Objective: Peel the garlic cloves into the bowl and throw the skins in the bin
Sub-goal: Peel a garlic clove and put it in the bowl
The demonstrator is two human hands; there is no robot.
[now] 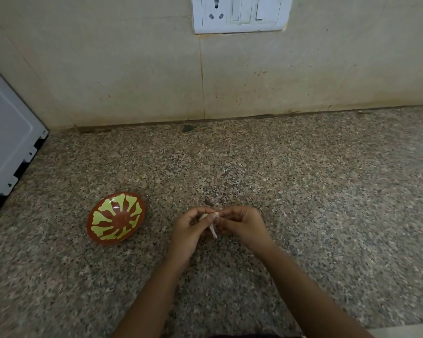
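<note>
A round reddish-brown plastic bowl with a yellow-green leaf pattern [116, 218] sits on the speckled brown granite countertop [303, 191]. It tilts a little, so its patterned inside faces the camera in full view. It lies at about 9 o'clock from the hands, near them but apart.

The left hand [189, 230] and the right hand [242, 228] meet above the counter, fingertips together, both curled tightly round a small pale garlic clove [204, 217]. The left fingers cradle the clove and the right thumb and forefinger pinch its top. Most of the clove is covered by fingers, so I cannot tell its long axis. A thin whitish strip of garlic skin [213, 231] hangs from the pinch, its length running from 12 o'clock down to roughly 5 o'clock, free end lowest.

At 12 o'clock on the beige tiled wall [132, 69] is a white socket-and-switch plate [241, 14]. At 9 o'clock, on the far edge, stands a white metal appliance panel [7, 142].
</note>
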